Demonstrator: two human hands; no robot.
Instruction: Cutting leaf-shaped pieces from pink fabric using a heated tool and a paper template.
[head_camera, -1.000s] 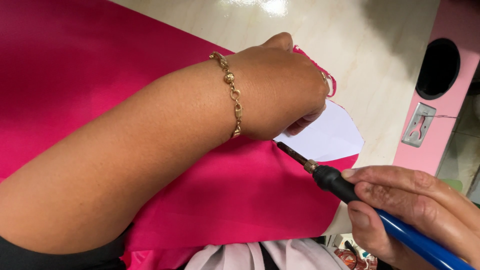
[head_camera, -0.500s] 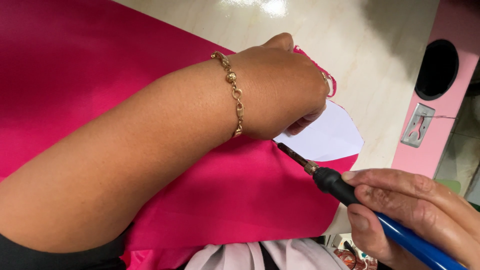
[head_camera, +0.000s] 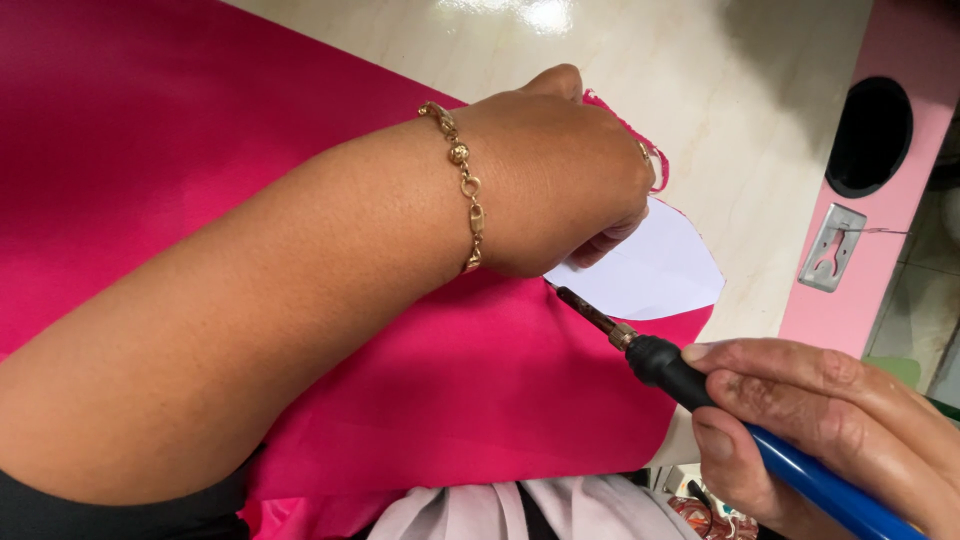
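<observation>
Nothing has visibly moved since the earlier frames. A white leaf-shaped template (head_camera: 655, 270) lies on pink fabric (head_camera: 470, 390) spread over the pale desk (head_camera: 740, 120). Pressing on it, the left hand (head_camera: 560, 170) hides its fingers, so its grip cannot be told. Closed around a blue-handled hot tool (head_camera: 700, 385), the right hand (head_camera: 830, 430) sets its tip at the template's edge.

I count two hands: my left hand (head_camera: 560, 175) and my right hand (head_camera: 820, 420). One gold chain bracelet (head_camera: 465, 185) sits on the left wrist. I see one heated tool with a blue and black handle (head_camera: 700, 385), one sheet of pink fabric (head_camera: 300, 200), and one white leaf-shaped paper template (head_camera: 655, 270). One pale table (head_camera: 740, 120), one pink panel (head_camera: 900, 180) with one round black hole (head_camera: 868, 135) and one metal plate (head_camera: 832, 248)
</observation>
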